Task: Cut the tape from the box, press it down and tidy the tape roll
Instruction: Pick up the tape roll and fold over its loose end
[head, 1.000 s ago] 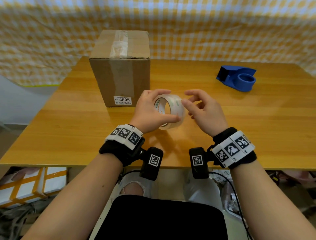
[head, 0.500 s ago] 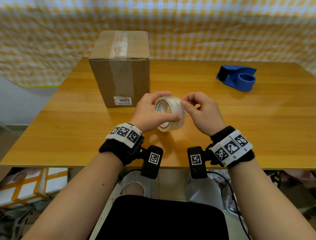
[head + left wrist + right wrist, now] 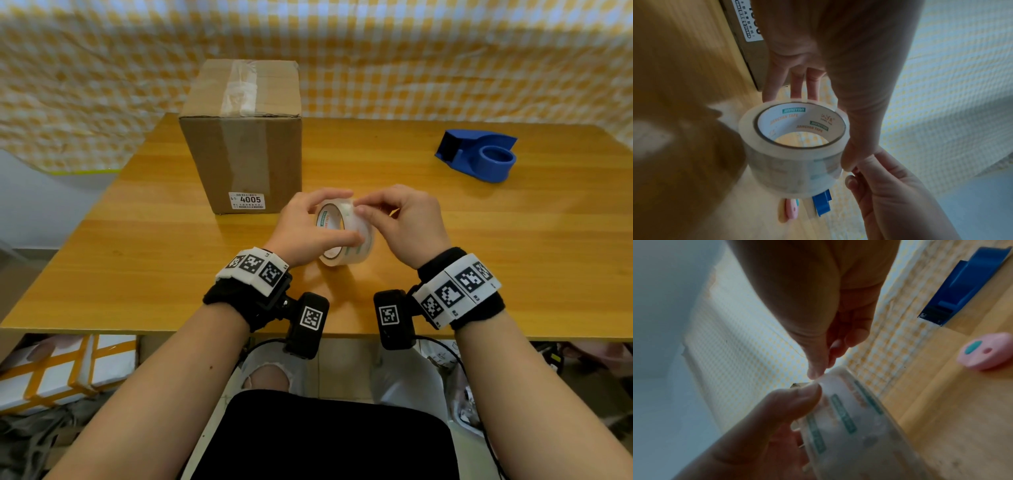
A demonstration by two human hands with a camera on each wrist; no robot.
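Observation:
I hold a clear tape roll (image 3: pixel 346 236) just above the table, in front of the box. My left hand (image 3: pixel 310 222) grips it, fingers over the top and thumb across the near side. My right hand (image 3: pixel 376 210) pinches at the roll's upper outer edge with thumb and forefinger. In the left wrist view the roll (image 3: pixel 793 146) shows its printed white core. The right wrist view shows a right fingertip (image 3: pixel 816 369) on the roll's rim (image 3: pixel 849 418). The cardboard box (image 3: pixel 241 137) stands upright at the back left, with clear tape along its top and front.
A blue tape dispenser (image 3: pixel 479 156) sits at the back right of the wooden table (image 3: pixel 137 260). A pink cutter (image 3: pixel 986 352) lies on the table near the dispenser (image 3: pixel 962 288). A checked cloth hangs behind. White boxes lie on the floor at the left.
My right hand has closed in from the right and its fingertips now pinch at the roll's top edge. The left hand keeps its hold on the roll.

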